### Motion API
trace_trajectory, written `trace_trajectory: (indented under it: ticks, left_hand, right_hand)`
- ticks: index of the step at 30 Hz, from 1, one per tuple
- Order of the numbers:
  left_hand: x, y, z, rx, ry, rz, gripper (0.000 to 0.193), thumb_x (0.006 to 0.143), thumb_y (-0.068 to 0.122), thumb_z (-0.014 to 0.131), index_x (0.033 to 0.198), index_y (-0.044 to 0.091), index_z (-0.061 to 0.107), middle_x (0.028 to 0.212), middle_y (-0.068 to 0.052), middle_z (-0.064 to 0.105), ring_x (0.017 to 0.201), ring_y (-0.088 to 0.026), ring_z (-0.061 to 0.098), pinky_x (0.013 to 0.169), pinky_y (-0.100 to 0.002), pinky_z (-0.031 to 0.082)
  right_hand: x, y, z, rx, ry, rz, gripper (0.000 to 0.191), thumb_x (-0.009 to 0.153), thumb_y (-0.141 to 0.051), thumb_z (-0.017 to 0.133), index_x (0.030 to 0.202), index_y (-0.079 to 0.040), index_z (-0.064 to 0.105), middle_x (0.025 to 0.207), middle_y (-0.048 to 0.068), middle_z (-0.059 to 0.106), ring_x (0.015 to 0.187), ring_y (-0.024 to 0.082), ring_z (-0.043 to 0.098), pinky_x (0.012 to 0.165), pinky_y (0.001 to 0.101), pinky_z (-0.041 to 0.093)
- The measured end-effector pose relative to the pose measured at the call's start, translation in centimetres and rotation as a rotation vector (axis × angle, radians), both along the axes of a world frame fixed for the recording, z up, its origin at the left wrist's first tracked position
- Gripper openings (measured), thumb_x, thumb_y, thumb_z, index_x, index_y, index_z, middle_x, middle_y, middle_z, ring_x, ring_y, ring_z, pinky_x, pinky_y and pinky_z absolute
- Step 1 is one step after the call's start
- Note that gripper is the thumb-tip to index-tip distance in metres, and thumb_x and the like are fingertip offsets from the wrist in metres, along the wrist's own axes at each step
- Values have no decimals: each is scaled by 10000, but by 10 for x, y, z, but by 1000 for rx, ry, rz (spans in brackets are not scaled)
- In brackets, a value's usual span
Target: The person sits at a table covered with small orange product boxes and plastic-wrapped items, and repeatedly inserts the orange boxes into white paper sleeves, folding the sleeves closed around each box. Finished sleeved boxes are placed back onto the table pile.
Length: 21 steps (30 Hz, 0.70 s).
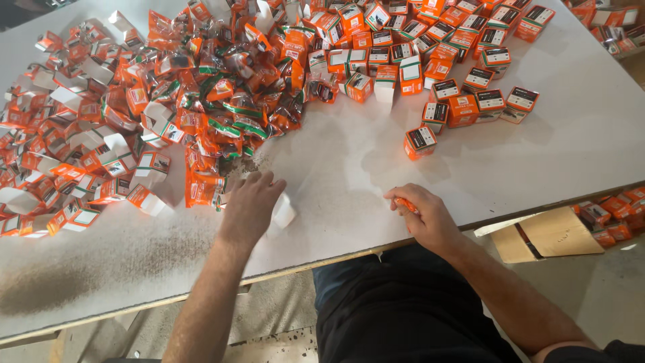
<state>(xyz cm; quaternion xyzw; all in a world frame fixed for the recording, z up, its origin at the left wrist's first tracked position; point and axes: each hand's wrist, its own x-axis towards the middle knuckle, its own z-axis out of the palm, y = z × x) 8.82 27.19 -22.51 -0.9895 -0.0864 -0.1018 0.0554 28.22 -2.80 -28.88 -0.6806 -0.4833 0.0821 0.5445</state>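
Two hands on white surface (349,175). Left grip (250,205) covers flat white box (283,211), fingers loose, spread. Right grip (423,216) pinched tight on small orange box (405,203). Closed orange boxes (443,60) beyond right grip; insides hidden.

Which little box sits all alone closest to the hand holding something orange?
Start at the white table and find the group of closed orange boxes at its far right. Come toward the right hand. The lone orange box lies between them, white label up, apart from the others.
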Motion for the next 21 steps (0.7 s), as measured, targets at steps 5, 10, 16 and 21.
trace_trajectory:
  ticks: [5, 10, 16, 21]
  left_hand:
    - [27, -22, 4, 30, -255, -74, 422, 658, 224, 825, 963, 44, 597, 921, -114, 648, 999, -319, 640, 847, -497, 536]
    - [32, -117, -21, -400, -510, -125, 548, 758, 202, 862, 1169, -37, 590, 940, -168, 634, 834, -366, 633, 698, -468, 550]
    - [27, -158, -53, -603, -533, -112, 350, 879, 133, 813, 1151, 1, 637, 1029, -171, 694, 888, -357, 697, 750, -430, 591]
    - [19, -147, -49, -786, -540, -34, 307, 904, 93, 787, 1190, 55, 683, 1143, -157, 732, 977, -333, 739, 809, -387, 624]
  right_hand:
    - [1, -5, 7, 11, -52, 28, 57, 898, -95, 622, 934, -59, 596, 853, 66, 585, 785, 202, 570, 727, 336, 483]
    - [-16, 13, 18, -138, -93, -65, 273, 829, -192, 798, 887, -21, 593, 830, 120, 616, 718, 281, 592, 645, 369, 497]
    - [-15, 22, 37, -45, -97, -81, 235, 904, -87, 665, 1122, -16, 612, 964, 182, 698, 835, 356, 686, 697, 395, 546]
    - [-5, 17, 36, -297, -57, -90, 197, 928, -138, 670, 1108, -57, 658, 797, 178, 693, 689, 347, 680, 623, 415, 527]
